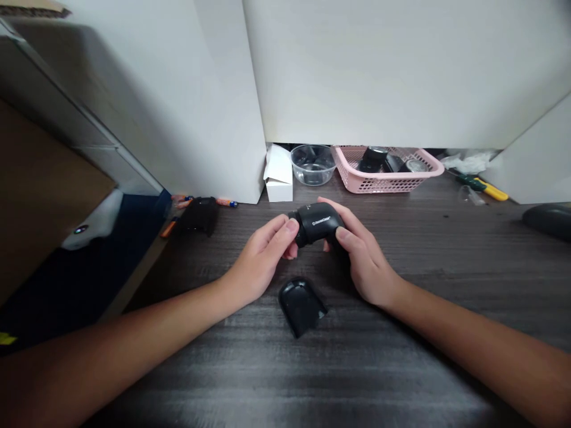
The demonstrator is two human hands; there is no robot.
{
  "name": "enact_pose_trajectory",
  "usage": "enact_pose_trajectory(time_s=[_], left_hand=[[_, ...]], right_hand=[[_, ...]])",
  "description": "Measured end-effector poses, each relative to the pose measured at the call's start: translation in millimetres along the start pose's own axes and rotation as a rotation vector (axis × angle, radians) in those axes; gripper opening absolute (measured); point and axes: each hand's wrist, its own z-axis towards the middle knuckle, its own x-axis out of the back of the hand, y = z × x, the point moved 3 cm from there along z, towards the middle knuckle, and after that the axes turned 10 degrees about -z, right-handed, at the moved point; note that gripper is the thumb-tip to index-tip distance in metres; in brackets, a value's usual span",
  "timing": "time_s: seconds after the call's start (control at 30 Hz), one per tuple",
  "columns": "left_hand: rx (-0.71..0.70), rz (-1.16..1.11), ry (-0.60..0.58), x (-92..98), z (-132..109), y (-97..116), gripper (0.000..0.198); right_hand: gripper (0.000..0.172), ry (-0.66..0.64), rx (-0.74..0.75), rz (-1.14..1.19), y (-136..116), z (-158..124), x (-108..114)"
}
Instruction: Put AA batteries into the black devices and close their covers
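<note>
Black plastic handheld device [316,223] braced between my left hand [261,257] and right hand [363,257], fingers curled, thumbs pressing for steady hold; separate black plastic cover [302,306] lies below.

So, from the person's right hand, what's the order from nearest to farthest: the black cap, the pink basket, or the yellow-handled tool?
From the right hand:
1. Black cap, front on the desk, and pink basket, ahead: too close to call.
2. Yellow-handled tool, farther right.

A dark wood-grain desk [285,386] butts against white panels [392,71], a grey cabinet [57,101] and brown cardboard [40,190] sit off to the left, and the light is soft and even
</note>
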Motion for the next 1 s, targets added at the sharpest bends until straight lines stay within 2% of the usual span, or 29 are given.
enact_pose_trajectory(time_s=[0.1, 0.23, 0.3, 0.37, 0.43, 0.53, 0.63, 0.7, 0.8, 0.93, 1.0], left_hand=[[-0.005, 0.076, -0.020, 0.3, -0.9, 1.9, 0.063], [0.060, 0.056, -0.040, 1.3, -1.0, -2.4, 0.072], [0.080, 0.035, -0.039, 2.0, -0.9, -5.8, 0.074], [0.063, -0.002, -0.034, 1.9, -0.9, -7.8, 0.070], [0.024, -0.067, -0.019, 0.8, -1.0, -7.6, 0.057], [-0.017, -0.124, 0.002, -2.3, -0.4, -4.1, 0.037], [-0.003, -0.080, 0.017, -4.2, 1.4, -0.2, 0.042], [0.027, -0.049, 0.006, -4.2, 2.8, 1.2, 0.036], [0.036, 0.001, -0.023, -3.2, 4.2, 2.6, 0.048], [0.056, 0.054, -0.002, -1.3, 4.6, 2.2, 0.068], [0.059, 0.057, 0.008, -0.7, 4.2, 1.5, 0.071]], right_hand=[[0.055, -0.005, 0.105, -0.091, -2.5, -1.3, 3.9], [0.056, -0.023, 0.258, -0.196, -8.6, -1.4, 5.8], [0.058, -0.028, 0.287, -0.235, -9.5, -1.7, 6.0], [0.060, -0.030, 0.289, -0.249, -8.4, -1.5, 6.0], [0.060, -0.019, 0.272, -0.229, -5.5, -0.4, 6.1], [0.056, 0.013, 0.151, -0.106, 3.4, 3.7, 6.6], [0.054, 0.015, -0.010, 0.041, 12.2, 7.0, 6.0], [0.054, 0.002, -0.034, 0.065, 13.2, 7.4, 5.5], [0.052, -0.003, 0.015, 0.021, 9.0, 6.1, 5.8], [0.051, 0.017, 0.116, -0.066, 1.5, 5.2, 7.4], [0.051, 0.024, 0.170, -0.106, -1.4, 5.3, 8.1]])
